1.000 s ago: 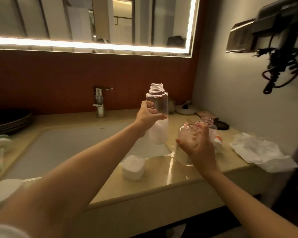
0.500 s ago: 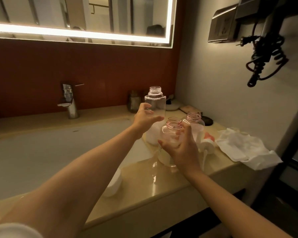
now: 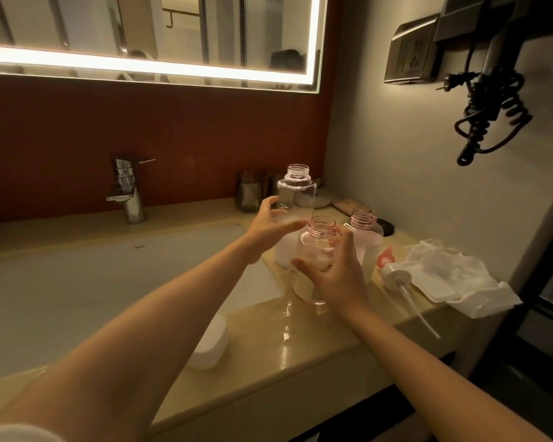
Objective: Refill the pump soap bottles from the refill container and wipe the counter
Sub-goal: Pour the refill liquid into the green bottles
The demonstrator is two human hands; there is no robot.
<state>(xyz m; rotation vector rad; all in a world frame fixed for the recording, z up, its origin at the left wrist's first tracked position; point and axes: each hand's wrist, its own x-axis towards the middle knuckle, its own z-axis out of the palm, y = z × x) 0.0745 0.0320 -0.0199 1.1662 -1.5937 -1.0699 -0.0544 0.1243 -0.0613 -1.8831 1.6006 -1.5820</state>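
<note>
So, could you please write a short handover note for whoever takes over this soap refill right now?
Left hand: holding the tall clear uncapped refill container, upright, white soap in its lower part.
Right hand: gripping the front clear pink-necked bottle, open, on the beige counter.
Second pink-necked bottle stands behind, open. Pink-and-white pump lies beside the white cloth.
Done: pumps off. Left: pour, refit pumps, wipe counter.

- We reach both bare forearms forward and inward, so the hands sit close together but apart.
- Our left hand (image 3: 268,225) is farther out, palm turned right, fingers and thumb curled around something tall.
- Our right hand (image 3: 334,272) is nearer, back toward us, fingers spread upward and wrapped around a shorter thing.
- A white sleeve edge shows at our left elbow.
</note>
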